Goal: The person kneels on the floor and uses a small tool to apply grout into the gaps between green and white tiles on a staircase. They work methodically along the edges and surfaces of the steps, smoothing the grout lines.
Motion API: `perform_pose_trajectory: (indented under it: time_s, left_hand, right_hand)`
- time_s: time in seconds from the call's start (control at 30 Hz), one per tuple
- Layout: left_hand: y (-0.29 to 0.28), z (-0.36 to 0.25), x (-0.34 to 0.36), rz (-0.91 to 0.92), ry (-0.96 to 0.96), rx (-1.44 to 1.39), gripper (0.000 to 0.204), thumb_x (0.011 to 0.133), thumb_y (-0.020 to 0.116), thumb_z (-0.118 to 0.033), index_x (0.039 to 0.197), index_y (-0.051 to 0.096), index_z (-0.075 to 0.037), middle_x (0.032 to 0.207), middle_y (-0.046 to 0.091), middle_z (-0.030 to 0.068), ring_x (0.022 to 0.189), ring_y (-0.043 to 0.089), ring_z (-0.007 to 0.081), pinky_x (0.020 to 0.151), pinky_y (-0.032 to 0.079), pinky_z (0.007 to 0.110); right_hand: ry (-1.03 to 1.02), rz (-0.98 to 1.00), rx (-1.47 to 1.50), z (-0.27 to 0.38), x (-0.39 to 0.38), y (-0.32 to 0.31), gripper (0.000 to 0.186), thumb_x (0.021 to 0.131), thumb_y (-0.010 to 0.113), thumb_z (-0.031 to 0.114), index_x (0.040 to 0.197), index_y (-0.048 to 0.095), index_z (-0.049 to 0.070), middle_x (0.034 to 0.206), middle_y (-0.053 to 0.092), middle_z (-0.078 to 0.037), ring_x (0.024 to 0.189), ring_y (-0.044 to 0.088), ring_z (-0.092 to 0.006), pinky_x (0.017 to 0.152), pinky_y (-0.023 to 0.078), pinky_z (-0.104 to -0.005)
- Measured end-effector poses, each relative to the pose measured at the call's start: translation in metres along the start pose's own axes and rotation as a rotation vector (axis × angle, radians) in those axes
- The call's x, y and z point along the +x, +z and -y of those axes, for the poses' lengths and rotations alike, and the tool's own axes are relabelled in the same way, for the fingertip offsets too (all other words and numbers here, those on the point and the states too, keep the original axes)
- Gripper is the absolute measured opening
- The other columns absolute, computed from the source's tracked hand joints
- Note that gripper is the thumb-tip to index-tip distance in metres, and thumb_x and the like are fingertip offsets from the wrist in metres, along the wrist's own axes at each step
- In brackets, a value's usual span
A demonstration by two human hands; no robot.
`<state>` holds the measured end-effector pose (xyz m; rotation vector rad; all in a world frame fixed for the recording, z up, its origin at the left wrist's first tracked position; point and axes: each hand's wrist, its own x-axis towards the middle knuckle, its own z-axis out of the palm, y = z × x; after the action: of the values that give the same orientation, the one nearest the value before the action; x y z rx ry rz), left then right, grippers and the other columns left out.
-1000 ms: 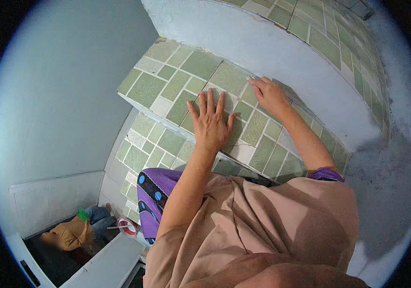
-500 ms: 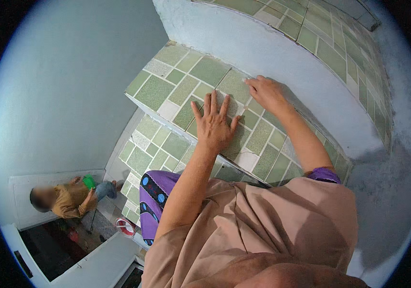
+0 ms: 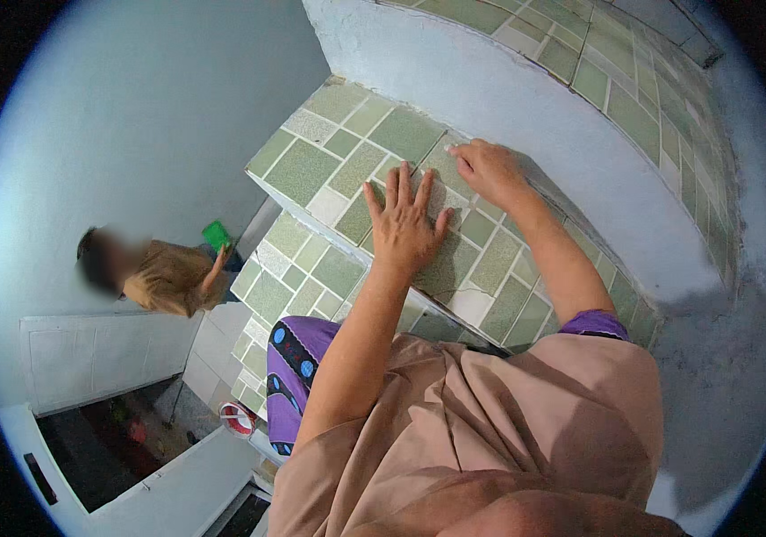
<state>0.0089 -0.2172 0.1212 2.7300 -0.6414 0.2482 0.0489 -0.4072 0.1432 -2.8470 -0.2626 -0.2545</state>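
My left hand [image 3: 405,231] lies flat on a tiled stair step [image 3: 298,168], its fingers spread. The tiles are green and pale rectangles with light joints. Farther up on the right, my right hand [image 3: 488,168] is closed, its fingertips down at the same step near the riser. A small whitish bit shows at those fingertips, too small to name. My right forearm runs along the pale blue riser [image 3: 526,98] behind the step.
Another tiled step [image 3: 598,67] rises beyond the riser, and a lower one [image 3: 285,268] lies to the left. At the left, a person [image 3: 173,273] in a brown top holds a green object [image 3: 216,235]. A red-and-white round container [image 3: 237,419] stands below, near an open doorway [image 3: 114,447].
The other person has come up closer to the stairs with the green object. My view has shifted slightly; both my hands stay at about the same places on the step.
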Motion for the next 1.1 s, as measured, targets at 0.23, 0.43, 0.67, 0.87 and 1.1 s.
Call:
perform_pose_trajectory:
  time_s: [0.23,0.43,0.67,0.87,1.1]
  left_hand:
    - [0.004,-0.001,0.002,0.013,-0.043,-0.001,0.071,0.091,0.044,-0.052,0.145,0.033,-0.008,0.152,0.027,0.0178,0.142,0.021,0.0325,0.115,0.006,0.058]
    - [0.005,0.001,0.005,-0.016,-0.063,-0.011,0.073,0.091,0.045,-0.053,0.145,0.033,-0.005,0.151,0.028,0.0198,0.142,0.022,0.0333,0.115,0.006,0.057]
    - [0.002,0.016,0.013,-0.046,-0.046,-0.053,0.069,0.09,0.047,-0.05,0.144,0.036,-0.009,0.15,0.03,0.02,0.141,0.024,0.0341,0.115,0.009,0.055]
    - [0.005,0.02,0.018,-0.065,-0.072,-0.025,0.067,0.09,0.046,-0.049,0.144,0.037,-0.009,0.151,0.03,0.0199,0.141,0.025,0.0346,0.115,0.01,0.055]
    - [0.003,0.027,0.026,-0.014,-0.09,-0.007,0.068,0.091,0.044,-0.054,0.146,0.034,-0.014,0.152,0.027,0.0178,0.143,0.02,0.0355,0.115,0.008,0.056]
  right_hand:
    - [0.043,-0.067,0.072,0.008,0.011,0.008,0.027,0.09,0.054,0.019,0.113,0.065,0.01,0.097,0.063,-0.017,0.086,0.064,-0.0343,0.075,0.053,-0.0457]
    - [-0.024,-0.072,0.077,0.011,0.038,0.02,0.027,0.09,0.054,0.017,0.113,0.065,0.008,0.098,0.062,-0.017,0.088,0.063,-0.0352,0.077,0.052,-0.0449]
    - [-0.096,0.06,0.016,0.018,0.082,0.021,0.025,0.09,0.053,0.018,0.106,0.067,0.006,0.098,0.064,-0.018,0.089,0.064,-0.036,0.078,0.051,-0.0452]
    - [-0.094,0.03,-0.015,0.024,0.105,0.027,0.023,0.088,0.053,0.018,0.099,0.067,0.003,0.098,0.065,-0.02,0.091,0.065,-0.0367,0.08,0.052,-0.0467]
    - [-0.13,-0.013,-0.081,0.053,0.174,0.056,0.025,0.085,0.05,0.015,0.096,0.068,0.001,0.099,0.066,-0.019,0.091,0.065,-0.0364,0.081,0.052,-0.0475]
